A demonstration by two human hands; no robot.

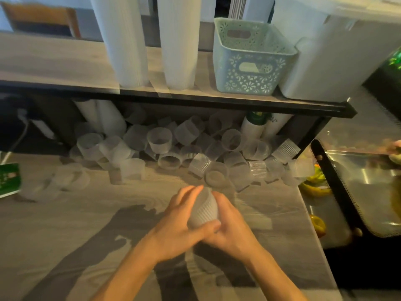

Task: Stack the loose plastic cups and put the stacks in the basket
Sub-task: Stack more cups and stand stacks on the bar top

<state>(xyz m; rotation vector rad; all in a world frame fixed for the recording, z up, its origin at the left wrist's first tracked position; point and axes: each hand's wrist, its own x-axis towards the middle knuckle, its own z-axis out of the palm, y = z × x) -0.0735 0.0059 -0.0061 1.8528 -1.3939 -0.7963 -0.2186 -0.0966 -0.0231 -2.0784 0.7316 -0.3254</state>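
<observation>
Both hands hold a short stack of ribbed translucent plastic cups [204, 210] just above the wooden counter. My left hand [181, 224] wraps round its left side and base, thumb across the front. My right hand [231, 227] grips the right side. Behind them, several loose cups [160, 140] lie in a heap under and in front of a black shelf. The pale green perforated basket [249, 61] stands on top of that shelf, to the right.
Two tall white cup stacks [178, 44] and a white container [325, 57] flank the basket on the shelf [217, 101]. A green booklet [8, 179] lies at the counter's left edge. At right sit a metal tray [364, 187] and yellow fruit [314, 187].
</observation>
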